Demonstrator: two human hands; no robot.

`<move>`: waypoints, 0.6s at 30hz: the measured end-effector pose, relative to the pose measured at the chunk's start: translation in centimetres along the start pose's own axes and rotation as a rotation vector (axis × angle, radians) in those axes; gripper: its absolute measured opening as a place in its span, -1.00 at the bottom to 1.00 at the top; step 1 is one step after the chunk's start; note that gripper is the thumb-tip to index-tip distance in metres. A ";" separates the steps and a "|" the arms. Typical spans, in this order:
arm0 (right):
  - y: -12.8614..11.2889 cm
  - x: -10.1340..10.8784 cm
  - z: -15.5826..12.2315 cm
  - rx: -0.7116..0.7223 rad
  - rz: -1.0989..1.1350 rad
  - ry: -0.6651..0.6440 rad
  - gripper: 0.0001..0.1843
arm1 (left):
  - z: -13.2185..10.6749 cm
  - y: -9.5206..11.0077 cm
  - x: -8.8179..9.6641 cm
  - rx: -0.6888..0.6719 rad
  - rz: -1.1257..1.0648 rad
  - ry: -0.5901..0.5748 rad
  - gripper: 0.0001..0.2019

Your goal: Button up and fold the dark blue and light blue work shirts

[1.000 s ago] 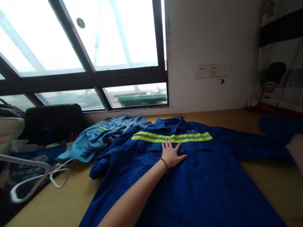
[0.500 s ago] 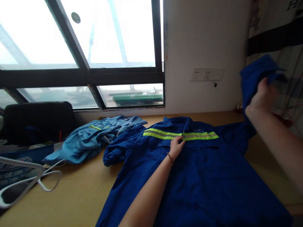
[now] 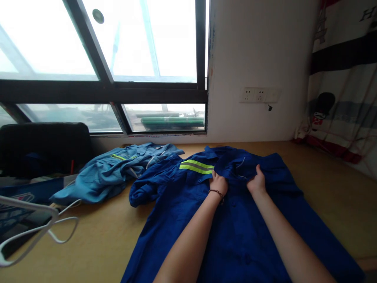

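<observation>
A dark blue work jacket [image 3: 182,220] lies spread before me, collar toward the wall, with a yellow-green and grey reflective stripe [image 3: 196,166] on its chest. Its right-hand sleeve [image 3: 235,167] is folded inward across the chest and covers that half of the stripe. My left hand [image 3: 218,184], with a beaded bracelet at the wrist, is closed on the cloth at the stripe's inner end. Beside it my right hand [image 3: 257,181] grips the folded sleeve, thumb up, its other fingers partly hidden in the cloth. The left-hand sleeve [image 3: 153,177] lies bunched outward.
A light blue garment [image 3: 103,177] lies crumpled at the left, touching the jacket's sleeve. White cable [image 3: 55,214] loops over the wooden table [image 3: 97,243] at front left. A black chair back or bag [image 3: 44,145], a window, a wall socket [image 3: 255,94] and a curtain [image 3: 341,90] border the table.
My right hand has come down and left from the raised position at the right, bringing the sleeve across the jacket's chest. My left hand stays near the stripe, its fingers now more curled.
</observation>
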State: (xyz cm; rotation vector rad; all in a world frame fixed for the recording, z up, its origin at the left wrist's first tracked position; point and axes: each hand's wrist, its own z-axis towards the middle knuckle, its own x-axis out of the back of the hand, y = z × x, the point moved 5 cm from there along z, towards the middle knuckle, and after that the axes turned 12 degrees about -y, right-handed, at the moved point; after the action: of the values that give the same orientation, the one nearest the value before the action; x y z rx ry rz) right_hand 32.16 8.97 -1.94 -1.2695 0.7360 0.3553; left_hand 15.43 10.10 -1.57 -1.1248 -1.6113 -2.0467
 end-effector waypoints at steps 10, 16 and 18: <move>-2.2 -5.8 -2.7 -0.011 -0.385 -0.372 -0.39 | 0.5 -0.5 1.7 -0.067 -0.475 0.126 -0.57; 2.0 -10.0 -6.2 0.100 -1.144 -0.914 -0.52 | 0.7 -3.4 5.2 0.012 -1.166 -0.117 -0.33; 2.2 -9.7 -6.1 0.168 -1.270 -0.912 -0.54 | 0.4 -4.2 6.7 0.025 -1.219 -0.232 -0.39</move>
State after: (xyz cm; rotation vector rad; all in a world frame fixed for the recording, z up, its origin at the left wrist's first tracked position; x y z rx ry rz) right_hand 21.97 5.25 2.31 -1.0273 -0.8189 -0.1960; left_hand 8.49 13.30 0.51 -0.3022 -2.8772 -2.5195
